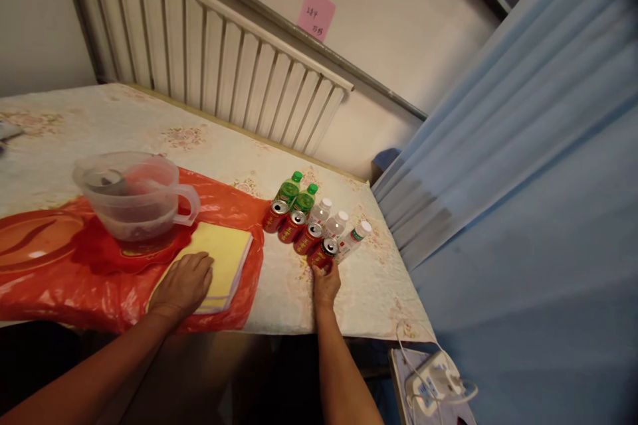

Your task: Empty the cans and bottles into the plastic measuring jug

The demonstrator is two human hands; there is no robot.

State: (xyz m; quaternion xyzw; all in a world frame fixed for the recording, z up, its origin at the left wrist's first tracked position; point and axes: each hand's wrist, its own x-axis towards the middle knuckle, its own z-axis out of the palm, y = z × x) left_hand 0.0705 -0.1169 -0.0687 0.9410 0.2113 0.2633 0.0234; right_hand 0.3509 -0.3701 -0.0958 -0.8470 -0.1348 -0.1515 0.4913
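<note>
Right hand (326, 287) clasping its lower body, a red cylindrical metal can (318, 254) stands at the right end of a four-can row on a floral-covered table (286, 299). The left hand (185, 279) lies flat on folded yellow cloth (226, 255). Gentle, level pressure should spare the white-capped clear plastic bottle (350, 244) behind.

left hand (185, 282) on yellow cloth (226, 257) | right hand (327, 283) gripping red can (321, 253) (endmost)
</note>
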